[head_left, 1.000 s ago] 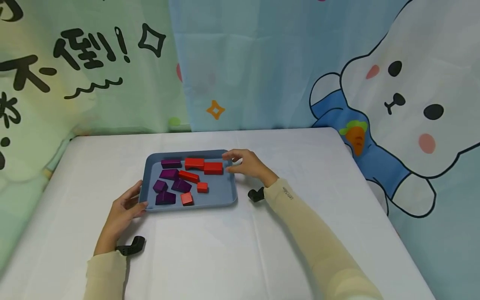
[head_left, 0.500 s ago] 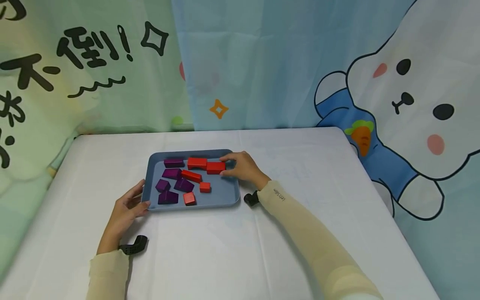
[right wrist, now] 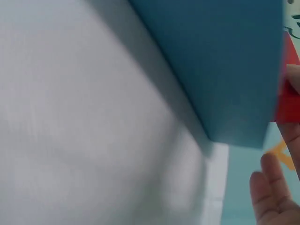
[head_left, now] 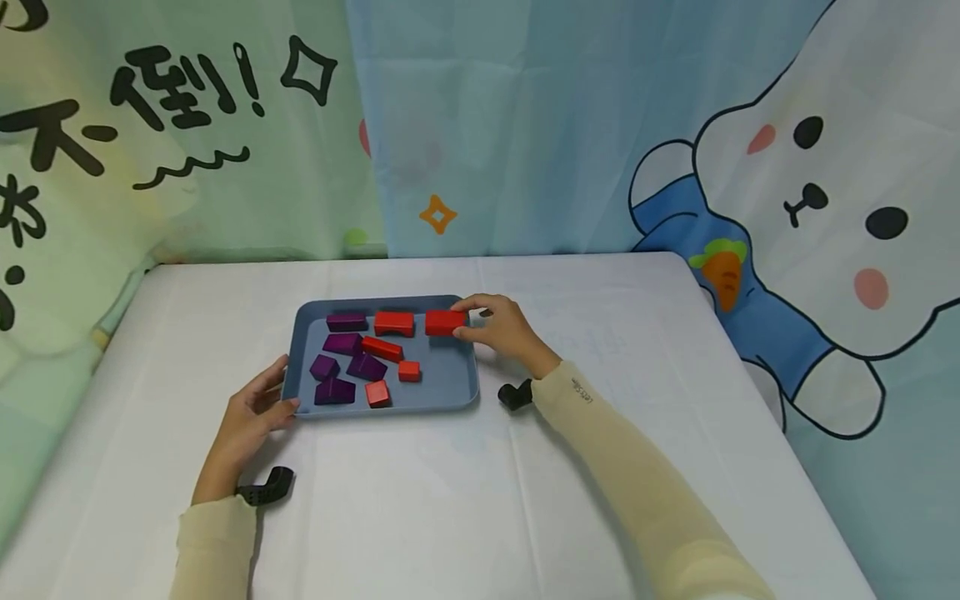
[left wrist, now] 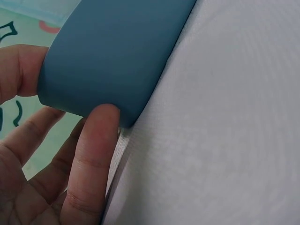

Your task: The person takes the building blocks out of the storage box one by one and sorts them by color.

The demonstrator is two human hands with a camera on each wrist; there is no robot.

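Fabric (head_left: 525, 125) printed with a cartoon animal is hung behind a white-clothed table (head_left: 420, 517). Left of centre, toward the far edge, a blue-grey tray (head_left: 442, 392) is placed. Its left end is touched by the left hand (head_left: 249, 423), whose fingers are loosely extended and clasped on nothing. At the tray's far right, a red rectangular block (head_left: 441, 323) is pinched by the right hand (head_left: 506, 327), thumb and fingers parted only by its thickness. This block has just been shifted right, so a gap is now left beside the red arched block (head_left: 393, 323); one piece is thus separated from the purple blocks (head_left: 367, 367), slim red block (head_left: 382, 348) and small red blocks (head_left: 408, 371).

Whether it is lifted off the tray floor cannot be told. Its right end is covered by fingers, and it is cut off in the right wrist view.
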